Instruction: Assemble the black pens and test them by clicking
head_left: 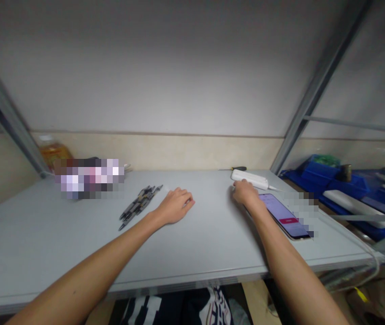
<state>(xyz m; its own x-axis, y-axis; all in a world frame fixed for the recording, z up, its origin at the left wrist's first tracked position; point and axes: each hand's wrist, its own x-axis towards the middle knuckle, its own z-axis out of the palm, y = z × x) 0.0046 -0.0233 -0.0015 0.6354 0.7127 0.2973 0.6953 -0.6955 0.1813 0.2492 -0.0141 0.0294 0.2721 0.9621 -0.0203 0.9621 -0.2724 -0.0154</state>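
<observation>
White plastic wand (249, 179) lay at table (212, 246) far-right corner against right hand (245, 192), grip unclear; left hand (175, 205) rested half-curled, empty.

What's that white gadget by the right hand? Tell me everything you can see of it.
The white gadget is a long, slim, smooth body, plastic by the look, narrowing to a thin tip at its right end. It lies flat on the grey table near the back. The right hand touches its near side; a grip cannot be told. A screwdriver lies behind it, a phone in front.
</observation>
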